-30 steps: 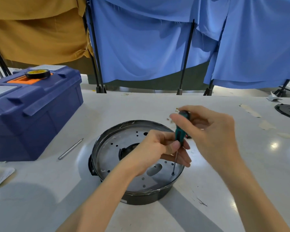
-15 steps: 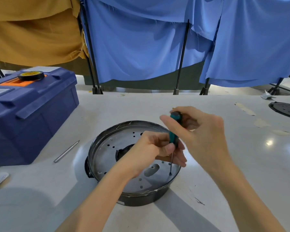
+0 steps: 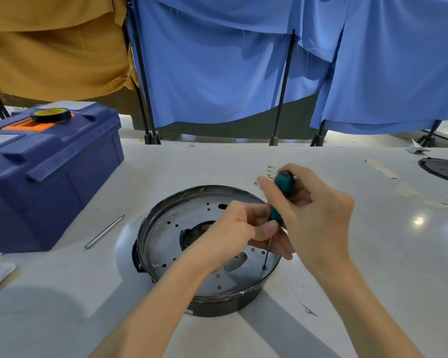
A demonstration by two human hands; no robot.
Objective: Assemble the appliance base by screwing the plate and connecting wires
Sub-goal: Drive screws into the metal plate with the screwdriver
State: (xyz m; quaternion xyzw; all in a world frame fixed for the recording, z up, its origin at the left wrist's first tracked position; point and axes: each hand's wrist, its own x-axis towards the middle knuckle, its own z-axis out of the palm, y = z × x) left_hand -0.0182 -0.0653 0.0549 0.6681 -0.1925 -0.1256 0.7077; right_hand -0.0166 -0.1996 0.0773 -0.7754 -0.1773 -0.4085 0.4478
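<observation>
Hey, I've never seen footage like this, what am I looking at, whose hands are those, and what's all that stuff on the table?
No machine here: a person wears a camera on the head, so this one picture looks down at their own two hands. The right hand grips the green handle of a screwdriver; the left hand pinches it lower down. Its tip sits at a hole near the edge of a round metal plate, which lies in a black base on the white table. To the left lie a thin rod and a blue toolbox with a tape roll on its lid. Another black disc lies far right. Behind hang cloths.
</observation>
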